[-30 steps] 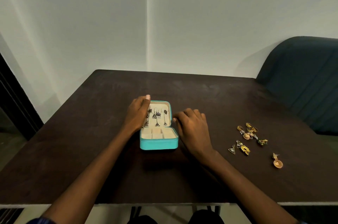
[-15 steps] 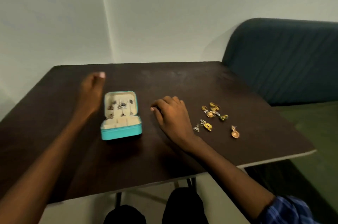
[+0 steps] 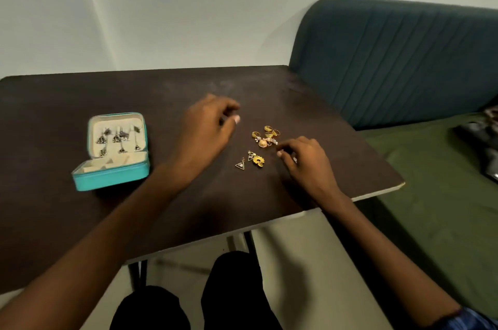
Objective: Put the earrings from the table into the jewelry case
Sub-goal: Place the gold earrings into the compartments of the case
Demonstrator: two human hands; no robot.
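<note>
The teal jewelry case [image 3: 113,176] lies open at the table's left, with several dark earrings [image 3: 118,138] hanging in its cream lid. A cluster of gold earrings [image 3: 265,135] lies right of centre. Nearer me lie a triangle earring [image 3: 240,164] and a yellow flower earring [image 3: 259,160]. My left hand [image 3: 207,127] hovers just left of the cluster, blurred, with loosely curled fingers that hold nothing. My right hand [image 3: 305,161] rests on the table right of the cluster with its fingers curled down. A small glint shows under its fingers; whether they pinch an earring is hidden.
The dark table [image 3: 54,222] ends at a pale front edge and a right corner close to my right hand. A teal upholstered bench back [image 3: 404,60] and a green seat [image 3: 431,195] adjoin on the right. A dark bag [image 3: 482,141] lies on that seat.
The view has swung right. My left hand left the case and crossed towards the gold earrings. My right hand moved right, over the spot where the round gold earring lay.
</note>
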